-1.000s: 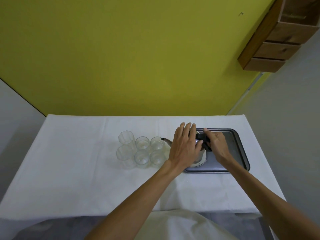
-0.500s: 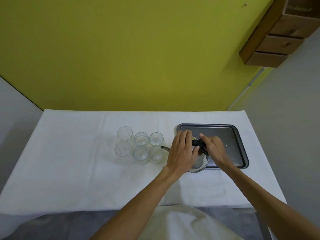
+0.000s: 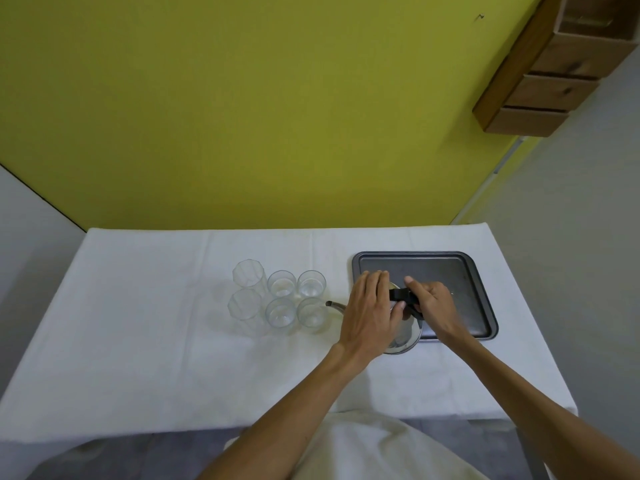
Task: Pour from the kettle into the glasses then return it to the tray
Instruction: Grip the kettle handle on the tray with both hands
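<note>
The right hand (image 3: 433,304) was closed around the black handle (image 3: 401,295) of the kettle (image 3: 403,337), which hung over the near-left edge of the tray (image 3: 460,271). The left hand (image 3: 369,311) lay flat on it with fingers together — spout (image 3: 335,305) just beside the glasses (image 3: 280,299).

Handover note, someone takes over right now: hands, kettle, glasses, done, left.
Right hand grips the kettle's black handle. Left hand lies flat on the kettle.
Kettle sits at the tray's front-left corner; its spout points at the six glasses to the left.
Done: kettle grasped.
Left: pour into each glass, return kettle to the tray. Glass fill levels cannot be told.
</note>
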